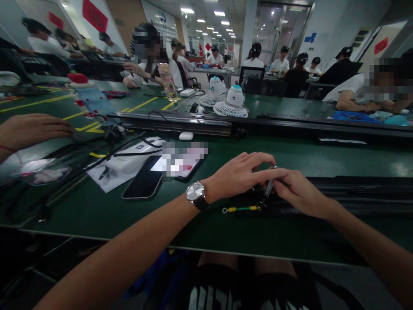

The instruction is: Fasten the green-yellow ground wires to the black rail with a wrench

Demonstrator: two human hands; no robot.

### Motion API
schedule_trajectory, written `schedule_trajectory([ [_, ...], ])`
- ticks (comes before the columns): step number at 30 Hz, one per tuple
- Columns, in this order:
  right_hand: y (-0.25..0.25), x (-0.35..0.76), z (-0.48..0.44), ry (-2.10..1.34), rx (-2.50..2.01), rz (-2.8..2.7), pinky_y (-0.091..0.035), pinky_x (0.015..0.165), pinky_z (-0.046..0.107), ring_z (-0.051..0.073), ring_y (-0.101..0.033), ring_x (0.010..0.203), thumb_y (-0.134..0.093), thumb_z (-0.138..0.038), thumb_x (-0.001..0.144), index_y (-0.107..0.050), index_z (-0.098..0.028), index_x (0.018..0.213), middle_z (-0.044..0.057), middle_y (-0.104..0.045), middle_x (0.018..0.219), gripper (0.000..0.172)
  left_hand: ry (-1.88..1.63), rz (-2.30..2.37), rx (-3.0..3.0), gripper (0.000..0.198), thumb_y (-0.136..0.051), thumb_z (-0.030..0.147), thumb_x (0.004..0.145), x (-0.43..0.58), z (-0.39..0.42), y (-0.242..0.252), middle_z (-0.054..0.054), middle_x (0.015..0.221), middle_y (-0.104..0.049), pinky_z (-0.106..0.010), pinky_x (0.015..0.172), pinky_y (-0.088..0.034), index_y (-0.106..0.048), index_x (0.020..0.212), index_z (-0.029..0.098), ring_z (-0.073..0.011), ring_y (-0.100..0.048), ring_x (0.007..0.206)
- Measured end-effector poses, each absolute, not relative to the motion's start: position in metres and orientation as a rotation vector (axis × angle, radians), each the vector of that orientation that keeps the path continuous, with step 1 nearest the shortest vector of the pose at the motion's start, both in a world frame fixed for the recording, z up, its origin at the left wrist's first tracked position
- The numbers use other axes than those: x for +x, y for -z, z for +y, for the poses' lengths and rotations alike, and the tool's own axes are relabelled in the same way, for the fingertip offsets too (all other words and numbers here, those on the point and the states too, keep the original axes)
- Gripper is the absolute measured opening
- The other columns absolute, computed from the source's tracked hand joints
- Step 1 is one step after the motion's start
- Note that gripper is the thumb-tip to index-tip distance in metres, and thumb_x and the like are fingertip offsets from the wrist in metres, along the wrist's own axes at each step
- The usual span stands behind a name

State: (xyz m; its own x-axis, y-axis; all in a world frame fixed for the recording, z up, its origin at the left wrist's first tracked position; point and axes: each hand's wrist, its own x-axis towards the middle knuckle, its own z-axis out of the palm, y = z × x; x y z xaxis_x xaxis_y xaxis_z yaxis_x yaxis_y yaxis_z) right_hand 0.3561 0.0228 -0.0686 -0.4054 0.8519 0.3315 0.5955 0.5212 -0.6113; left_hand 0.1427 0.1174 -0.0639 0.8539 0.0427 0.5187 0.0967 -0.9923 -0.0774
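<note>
A slim dark wrench (267, 193) with lettering on its shank stands tilted over the green table, its upper end between my hands. My right hand (301, 194) is closed around the upper part, thumb and fingers together. Reaching in from the left, my left hand (240, 177), with a watch (195, 192) on its wrist, has its fingers bent over the top end. At the wrench's lower end lies a short green-and-yellow wire (241, 209) with a ring terminal. Exactly what the wrench's lower end sits on is hidden.
Two phones, one dark (143, 178), lie left of my hands near a white bag (119, 165) and black cables. A metal rail (180, 124) crosses behind, with white fans (232, 103) beyond. Dark strips (364, 193) lie at right. A co-worker's hand (35, 131) rests at left.
</note>
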Motion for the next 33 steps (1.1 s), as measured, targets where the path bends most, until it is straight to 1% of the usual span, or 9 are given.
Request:
schedule_trajectory([
  [3,0.068,0.354,0.022,-0.516,-1.185,-2.143,-0.051,0.076,0.032,0.02,-0.067,0.081,-0.047,-0.02,0.099,-0.068,-0.019,0.089,0.006,-0.071,0.087,0.024,0.836,-0.093,-2.91,0.041,-0.039,0.018,0.106,0.142,0.117,0.064,-0.009,0.138,-0.055,-0.033,0.093,-0.047,-0.045,0.145,0.03,-0.0198,-0.058,0.118],
  [6,0.068,0.354,0.021,-0.491,-1.201,-2.136,-0.049,0.069,0.03,0.018,-0.065,0.073,-0.048,-0.02,0.098,-0.066,-0.018,0.084,0.004,-0.069,0.081,0.023,0.846,-0.073,-2.9,0.039,-0.038,0.019,0.108,0.142,0.117,0.063,-0.009,0.136,-0.057,-0.032,0.092,-0.046,-0.046,0.144,0.03,-0.0197,-0.057,0.121],
  [10,0.069,0.355,0.022,-0.465,-1.226,-2.121,-0.045,0.063,0.029,0.017,-0.061,0.067,-0.051,-0.021,0.097,-0.066,-0.018,0.083,0.003,-0.067,0.076,0.021,0.857,-0.061,-2.87,0.039,-0.039,0.017,0.107,0.141,0.117,0.06,-0.008,0.132,-0.06,-0.032,0.089,-0.045,-0.046,0.143,0.029,-0.0192,-0.058,0.119],
  [14,0.067,0.356,0.022,-0.47,-1.234,-2.11,-0.045,0.065,0.03,0.018,-0.063,0.068,-0.055,-0.022,0.096,-0.069,-0.018,0.088,0.003,-0.07,0.079,0.017,0.88,-0.049,-2.837,0.037,-0.041,0.017,0.107,0.14,0.117,0.058,-0.007,0.129,-0.062,-0.031,0.087,-0.044,-0.048,0.141,0.028,-0.0179,-0.061,0.11],
  [18,0.061,0.356,0.021,-0.511,-1.197,-2.086,-0.048,0.071,0.03,0.019,-0.067,0.075,-0.057,-0.021,0.097,-0.073,-0.019,0.092,0.002,-0.074,0.084,0.017,0.912,-0.042,-2.82,0.036,-0.043,0.017,0.106,0.139,0.118,0.057,-0.006,0.124,-0.064,-0.03,0.085,-0.043,-0.049,0.14,0.028,-0.0166,-0.062,0.103],
  [22,0.058,0.355,0.021,-0.562,-1.172,-2.067,-0.05,0.074,0.029,0.019,-0.069,0.079,-0.058,-0.021,0.098,-0.076,-0.02,0.102,0.0,-0.077,0.089,0.018,0.956,0.006,-2.765,0.034,-0.048,0.019,0.105,0.138,0.12,0.055,-0.006,0.118,-0.067,-0.03,0.079,-0.043,-0.051,0.139,0.026,-0.0156,-0.063,0.096],
  [28,0.058,0.354,0.022,-0.667,-1.105,-2.06,-0.05,0.08,0.027,0.017,-0.071,0.087,-0.056,-0.022,0.102,-0.077,-0.022,0.102,-0.001,-0.077,0.094,0.02,0.969,0.04,-2.679,0.031,-0.051,0.022,0.105,0.134,0.125,0.05,-0.005,0.113,-0.069,-0.03,0.076,-0.043,-0.053,0.136,0.026,-0.0141,-0.062,0.09],
  [33,0.059,0.351,0.024,-0.712,-1.092,-2.036,-0.05,0.08,0.026,0.016,-0.07,0.086,-0.056,-0.019,0.102,-0.076,-0.023,0.104,-0.001,-0.076,0.095,0.021,0.965,0.063,-2.637,0.028,-0.052,0.022,0.105,0.132,0.127,0.046,-0.005,0.11,-0.069,-0.03,0.075,-0.043,-0.054,0.133,0.025,-0.014,-0.062,0.088],
])
